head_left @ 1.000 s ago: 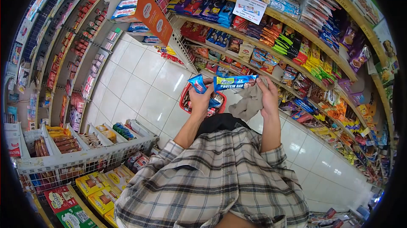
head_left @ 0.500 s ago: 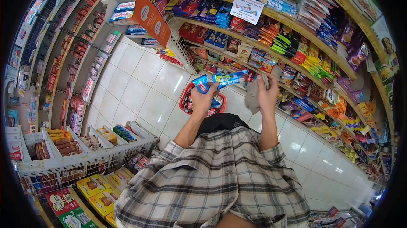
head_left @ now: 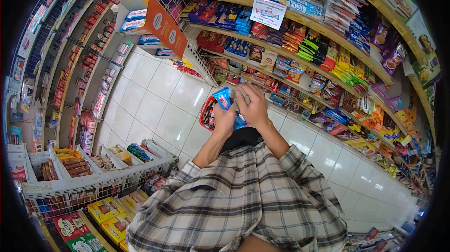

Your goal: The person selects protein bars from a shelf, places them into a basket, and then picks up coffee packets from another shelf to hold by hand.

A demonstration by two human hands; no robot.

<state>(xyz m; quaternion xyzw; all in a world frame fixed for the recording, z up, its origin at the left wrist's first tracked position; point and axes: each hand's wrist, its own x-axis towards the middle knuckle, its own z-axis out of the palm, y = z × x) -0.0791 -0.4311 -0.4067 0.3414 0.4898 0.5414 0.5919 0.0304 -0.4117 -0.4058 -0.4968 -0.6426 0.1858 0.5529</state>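
My left hand (head_left: pixel 224 119) is closed around a blue snack packet (head_left: pixel 222 97), whose top sticks up above the fingers. My right hand (head_left: pixel 253 107) has come up against it, fingers curled over a grey cloth (head_left: pixel 242 93) pressed near the packet. Below both hands is a red shopping basket (head_left: pixel 204 109) with packaged snacks inside, largely covered by the hands. A piece of blue wrapper (head_left: pixel 239 122) shows under the hands. The long blue protein bar is not plainly visible now.
Shelves of wrapped bars and snacks (head_left: pixel 304 46) curve along the front and right. An orange display panel (head_left: pixel 164 27) juts out at the front left. White bins of snacks (head_left: pixel 98 172) and yellow boxes (head_left: pixel 105 210) stand at the lower left. White tiles (head_left: pixel 164 107) cover the floor.
My right hand has moved left with the grey cloth and now meets my left hand. The protein bar that extended between the hands no longer shows. The blue packet remains in my left hand.
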